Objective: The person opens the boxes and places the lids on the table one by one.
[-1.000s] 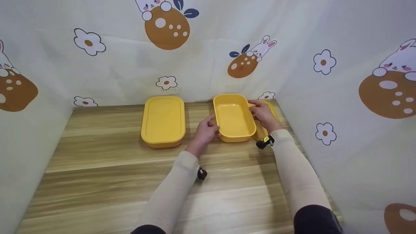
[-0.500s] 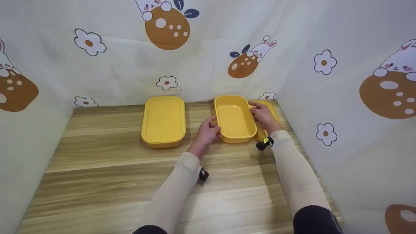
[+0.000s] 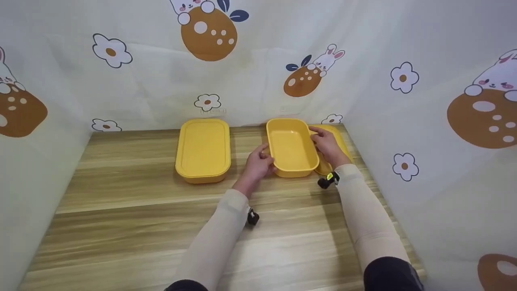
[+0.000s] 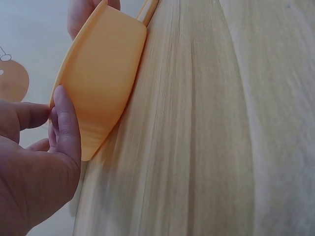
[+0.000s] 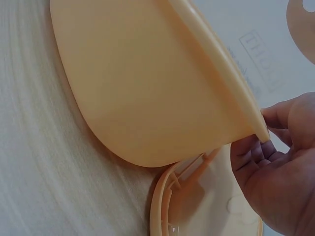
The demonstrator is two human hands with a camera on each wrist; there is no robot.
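Note:
An open yellow lunch box (image 3: 291,147) stands near the back wall, with nothing inside it. My left hand (image 3: 258,163) holds its left rim; in the left wrist view the thumb and fingers (image 4: 66,120) pinch that edge. On the opposite side my right hand (image 3: 328,145) grips the right rim, and the right wrist view has the fingertips on both faces of the lip (image 5: 261,125). Partly under my right hand lies a yellow lid (image 3: 338,137), its ribbed inner side up in the right wrist view.
A second yellow lunch box (image 3: 203,147), with its lid on, stands to the left by the back wall. The wood-grain table (image 3: 153,234) is enclosed by patterned cloth at the back (image 3: 153,89) and both sides.
The open lunch box has shifted very slightly right and toward me. Both hands keep their hold on its rim.

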